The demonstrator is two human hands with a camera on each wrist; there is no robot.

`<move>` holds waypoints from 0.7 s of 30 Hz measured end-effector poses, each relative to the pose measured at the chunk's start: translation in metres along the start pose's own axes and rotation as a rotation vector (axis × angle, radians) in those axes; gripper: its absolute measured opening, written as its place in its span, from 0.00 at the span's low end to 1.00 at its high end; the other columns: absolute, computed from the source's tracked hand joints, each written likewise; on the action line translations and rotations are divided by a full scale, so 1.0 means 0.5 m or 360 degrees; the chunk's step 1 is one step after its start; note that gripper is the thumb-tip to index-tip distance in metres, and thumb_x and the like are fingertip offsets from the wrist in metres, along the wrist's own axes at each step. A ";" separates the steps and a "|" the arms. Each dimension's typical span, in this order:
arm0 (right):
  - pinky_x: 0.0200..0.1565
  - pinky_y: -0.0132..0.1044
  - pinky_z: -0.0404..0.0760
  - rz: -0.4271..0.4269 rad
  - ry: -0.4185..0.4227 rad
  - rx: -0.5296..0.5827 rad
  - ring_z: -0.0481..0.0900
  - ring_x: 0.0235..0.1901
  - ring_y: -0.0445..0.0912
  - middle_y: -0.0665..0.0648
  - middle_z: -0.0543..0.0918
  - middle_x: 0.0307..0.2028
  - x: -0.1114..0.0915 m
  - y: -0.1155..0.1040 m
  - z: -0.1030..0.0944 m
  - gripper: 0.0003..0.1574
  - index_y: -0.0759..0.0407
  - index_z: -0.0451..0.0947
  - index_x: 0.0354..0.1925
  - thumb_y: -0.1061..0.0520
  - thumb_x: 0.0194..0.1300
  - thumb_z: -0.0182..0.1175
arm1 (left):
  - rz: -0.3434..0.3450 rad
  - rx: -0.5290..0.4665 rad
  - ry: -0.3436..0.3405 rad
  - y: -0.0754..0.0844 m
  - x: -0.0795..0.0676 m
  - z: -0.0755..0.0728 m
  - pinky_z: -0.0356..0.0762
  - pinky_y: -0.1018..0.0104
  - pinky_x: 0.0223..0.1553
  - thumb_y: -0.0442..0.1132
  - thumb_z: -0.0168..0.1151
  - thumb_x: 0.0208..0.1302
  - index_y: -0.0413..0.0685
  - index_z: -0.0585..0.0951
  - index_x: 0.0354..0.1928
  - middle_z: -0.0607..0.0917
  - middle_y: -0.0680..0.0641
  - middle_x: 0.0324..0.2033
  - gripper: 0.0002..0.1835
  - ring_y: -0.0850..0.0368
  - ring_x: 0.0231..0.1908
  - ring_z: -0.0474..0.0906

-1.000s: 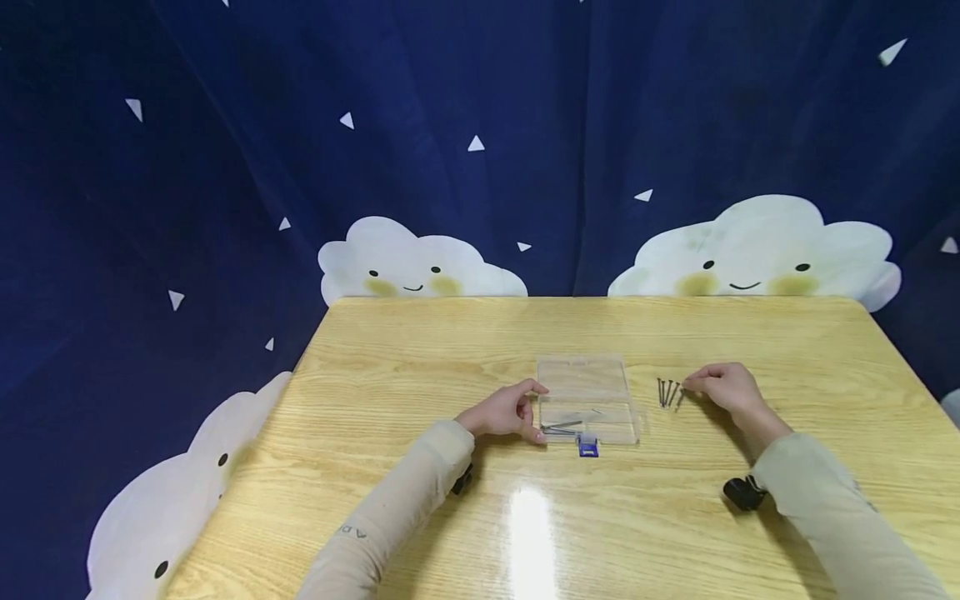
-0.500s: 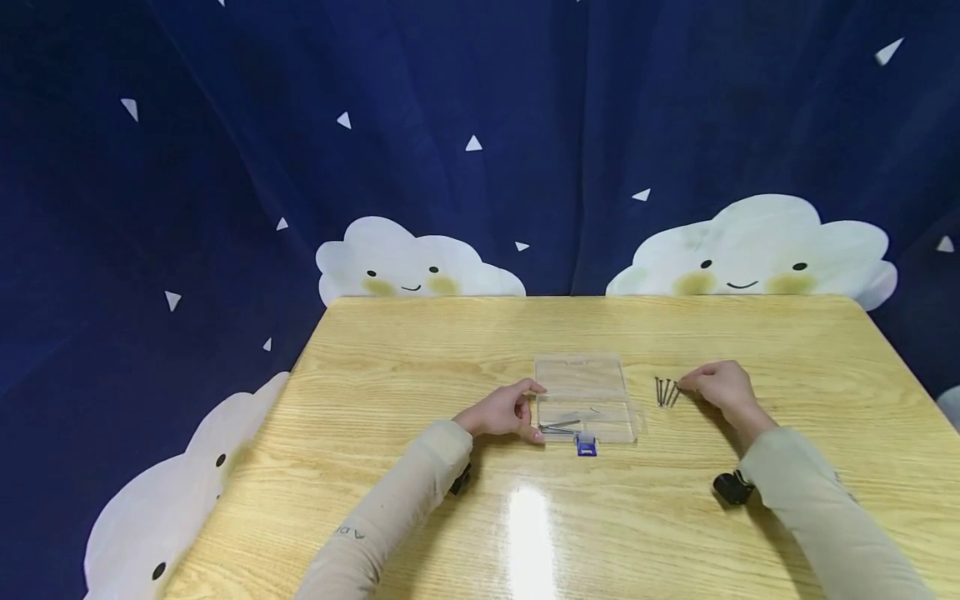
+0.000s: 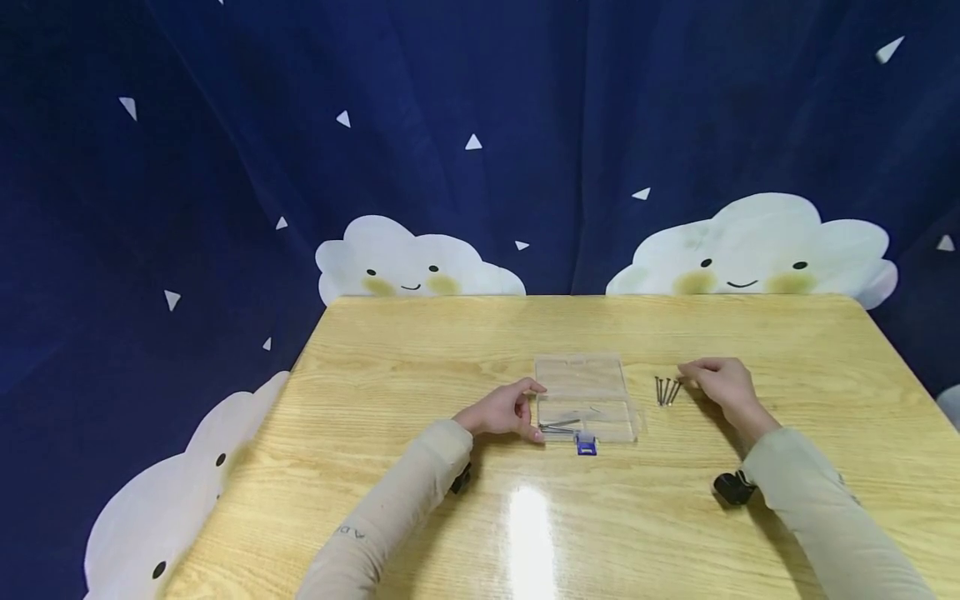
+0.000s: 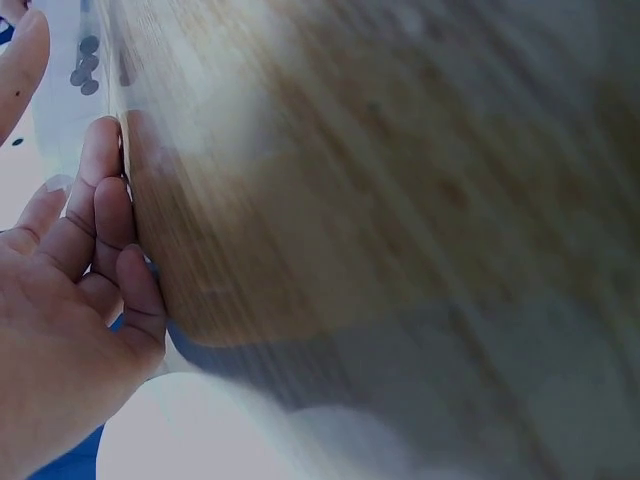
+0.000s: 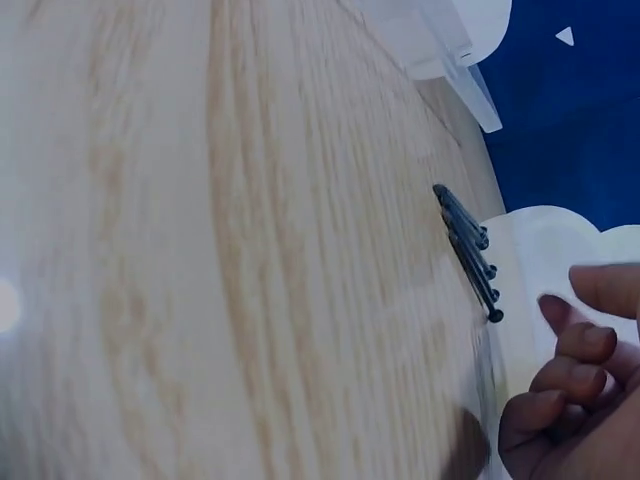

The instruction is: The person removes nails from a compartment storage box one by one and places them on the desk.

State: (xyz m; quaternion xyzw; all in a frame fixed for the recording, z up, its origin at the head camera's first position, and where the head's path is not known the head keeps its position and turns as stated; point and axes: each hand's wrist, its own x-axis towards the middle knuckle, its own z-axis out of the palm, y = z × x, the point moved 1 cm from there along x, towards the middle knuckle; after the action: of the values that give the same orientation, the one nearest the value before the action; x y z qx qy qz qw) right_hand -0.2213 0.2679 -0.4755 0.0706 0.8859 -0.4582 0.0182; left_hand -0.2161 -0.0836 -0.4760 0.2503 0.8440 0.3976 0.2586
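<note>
My left hand (image 3: 501,412) holds the left side of a clear plastic box (image 3: 611,422), its thumb at the near corner. The box lies with its lid (image 3: 581,375) folded back and a blue latch (image 3: 587,447) at the front. A few long nails (image 3: 558,427) lie at its left end; their round heads (image 4: 88,68) show in the left wrist view. To the right of the box, several dark nails (image 3: 663,393) lie side by side on the table. Just beyond their heads, my right hand (image 3: 722,386) hovers with loosely bent fingers, nothing between thumb and fingers (image 5: 575,375).
A light wood table (image 3: 420,350) carries everything. Behind it hangs a dark blue curtain (image 3: 420,100) with white clouds and triangles. Black wrist cameras (image 3: 733,488) hang under both sleeves. A small clear tab (image 3: 641,421) sticks out at the box's right side.
The rightmost nail, which stood slightly apart, now lies closer to the others. My right hand has let it go and its fingertips have lifted away. My left hand stays on the box.
</note>
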 end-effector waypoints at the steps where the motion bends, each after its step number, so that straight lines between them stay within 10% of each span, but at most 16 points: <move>1: 0.29 0.35 0.68 -0.0006 0.0005 0.0011 0.68 0.33 0.48 0.67 0.77 0.40 0.000 0.000 0.001 0.32 0.74 0.76 0.46 0.44 0.63 0.54 | 0.0004 0.0004 -0.0002 0.000 0.001 0.000 0.71 0.71 0.32 0.40 0.73 0.46 0.45 0.63 0.62 0.79 0.51 0.21 0.40 0.62 0.23 0.73; 21: 0.22 0.34 0.65 -0.0373 -0.0230 0.0198 0.62 0.19 0.40 0.68 0.76 0.32 -0.023 -0.075 0.048 0.23 0.72 0.76 0.47 0.52 0.65 0.56 | -0.0019 0.0043 -0.0014 0.004 -0.002 -0.002 0.70 0.71 0.32 0.40 0.73 0.46 0.46 0.63 0.62 0.79 0.51 0.22 0.41 0.62 0.22 0.73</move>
State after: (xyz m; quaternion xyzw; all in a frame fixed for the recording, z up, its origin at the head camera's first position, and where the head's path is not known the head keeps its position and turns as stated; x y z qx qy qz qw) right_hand -0.2159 0.2258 -0.4580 -0.0655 0.8544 -0.5149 0.0239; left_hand -0.2157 -0.0834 -0.4737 0.2505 0.8496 0.3835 0.2614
